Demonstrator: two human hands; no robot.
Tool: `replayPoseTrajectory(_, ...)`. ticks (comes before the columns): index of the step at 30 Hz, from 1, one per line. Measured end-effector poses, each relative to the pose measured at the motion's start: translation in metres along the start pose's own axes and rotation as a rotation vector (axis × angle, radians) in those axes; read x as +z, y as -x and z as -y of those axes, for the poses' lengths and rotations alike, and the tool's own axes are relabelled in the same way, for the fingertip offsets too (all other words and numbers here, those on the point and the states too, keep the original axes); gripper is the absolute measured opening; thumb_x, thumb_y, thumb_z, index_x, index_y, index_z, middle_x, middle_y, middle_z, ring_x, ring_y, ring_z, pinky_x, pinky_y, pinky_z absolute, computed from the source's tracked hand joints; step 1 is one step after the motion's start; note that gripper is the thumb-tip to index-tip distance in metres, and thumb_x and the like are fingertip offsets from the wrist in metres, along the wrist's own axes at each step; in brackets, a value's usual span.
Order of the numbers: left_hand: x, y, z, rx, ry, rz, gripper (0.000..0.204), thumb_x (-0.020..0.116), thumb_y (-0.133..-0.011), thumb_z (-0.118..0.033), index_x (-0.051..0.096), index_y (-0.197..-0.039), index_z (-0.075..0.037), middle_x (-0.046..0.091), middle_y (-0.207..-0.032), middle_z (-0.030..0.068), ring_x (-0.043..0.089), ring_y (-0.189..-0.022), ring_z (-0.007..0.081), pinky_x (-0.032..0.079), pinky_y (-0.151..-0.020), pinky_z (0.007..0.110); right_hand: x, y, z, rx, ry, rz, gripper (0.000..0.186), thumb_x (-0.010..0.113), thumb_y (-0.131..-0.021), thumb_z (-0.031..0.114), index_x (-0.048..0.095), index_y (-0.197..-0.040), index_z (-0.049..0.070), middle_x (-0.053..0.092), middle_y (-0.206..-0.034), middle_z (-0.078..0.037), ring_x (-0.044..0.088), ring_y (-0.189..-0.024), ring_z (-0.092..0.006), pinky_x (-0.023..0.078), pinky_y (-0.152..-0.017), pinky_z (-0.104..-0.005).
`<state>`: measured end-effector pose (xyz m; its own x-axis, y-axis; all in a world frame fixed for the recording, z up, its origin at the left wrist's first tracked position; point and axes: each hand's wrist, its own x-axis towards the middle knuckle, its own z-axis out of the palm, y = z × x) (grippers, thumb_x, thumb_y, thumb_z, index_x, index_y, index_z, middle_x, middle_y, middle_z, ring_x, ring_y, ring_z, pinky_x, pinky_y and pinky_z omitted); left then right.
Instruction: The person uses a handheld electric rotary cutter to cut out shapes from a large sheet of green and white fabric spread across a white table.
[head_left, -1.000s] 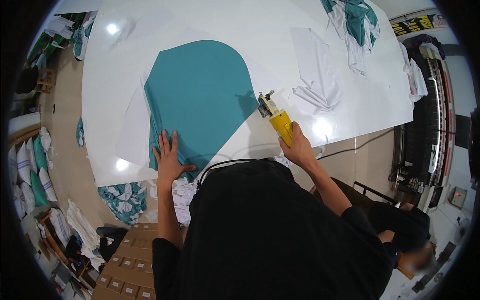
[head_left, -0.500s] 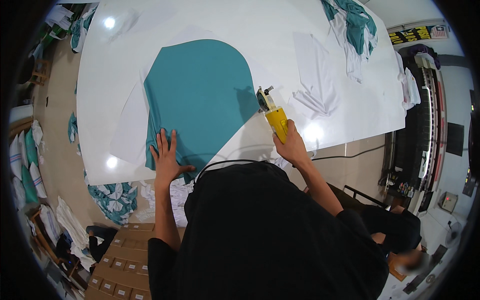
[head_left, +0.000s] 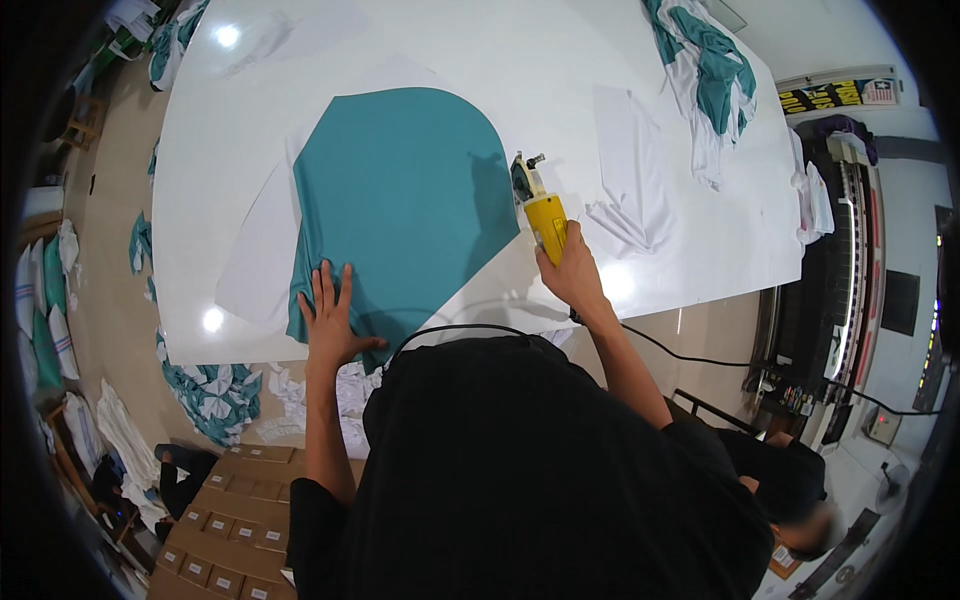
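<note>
A large teal fabric piece (head_left: pixel 405 190) lies on the white table, with a rounded far edge and a slanting right edge. Spread on its near left part, my left hand (head_left: pixel 332 318) presses down with the fingers apart; the cloth is creased there. My right hand (head_left: pixel 574 270) is wrapped around the yellow body of an electric rotary cutter (head_left: pixel 546 220). The cutter's round blade end is just beside the right edge of the teal cloth; whether it touches is hard to tell. White fabric (head_left: pixel 262 240) shows along the teal piece's left side.
On the white table (head_left: pixel 740 240), a wrinkled white cloth (head_left: pixel 632 175) lies right of the cutter. A teal and white fabric heap (head_left: pixel 715 75) sits at the far right. A black cable (head_left: pixel 690 357) runs off to the right. Cardboard boxes (head_left: pixel 235 500), floor scraps (head_left: pixel 212 400) and another person (head_left: pixel 790 475) are nearby.
The cutter in my right hand has moved slightly farther away along the cloth's right edge. My left hand stays on the fabric. The whole view has shifted a little.
</note>
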<state>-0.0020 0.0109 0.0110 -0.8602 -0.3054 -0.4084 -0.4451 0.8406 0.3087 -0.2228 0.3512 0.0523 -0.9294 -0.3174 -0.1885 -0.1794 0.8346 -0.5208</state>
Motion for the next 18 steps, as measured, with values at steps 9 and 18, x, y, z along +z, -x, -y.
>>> replayPoseTrajectory(9, 0.000, 0.000, 0.000, 0.001, 0.007, -0.003, 0.154, 0.101, -0.036, -0.045, 0.021, -0.165, -0.021, 0.008, -0.173, 0.0163, 0.007, -0.160, 0.0366, 0.008, -0.123, 0.067, -0.004, -0.045, -0.001, -0.067, 0.029, 0.022, 0.054, 0.069, -0.090, 0.024, 0.039, -0.123, -0.007, 0.064, -0.100, -0.041, 0.065, -0.090, -0.0568, 0.054, -0.078, -0.0587)
replayPoseTrajectory(18, 0.004, 0.000, 0.001, -0.001, -0.001, -0.020, 0.159, 0.101, -0.032, -0.043, 0.018, -0.166, -0.020, 0.008, -0.173, 0.0169, 0.008, -0.159, 0.0388, 0.011, -0.122, 0.068, -0.018, -0.095, -0.006, -0.105, 0.086, 0.109, 0.057, 0.069, -0.091, 0.026, 0.038, -0.125, -0.007, 0.064, -0.103, -0.041, 0.066, -0.092, -0.0561, 0.055, -0.081, -0.0568)
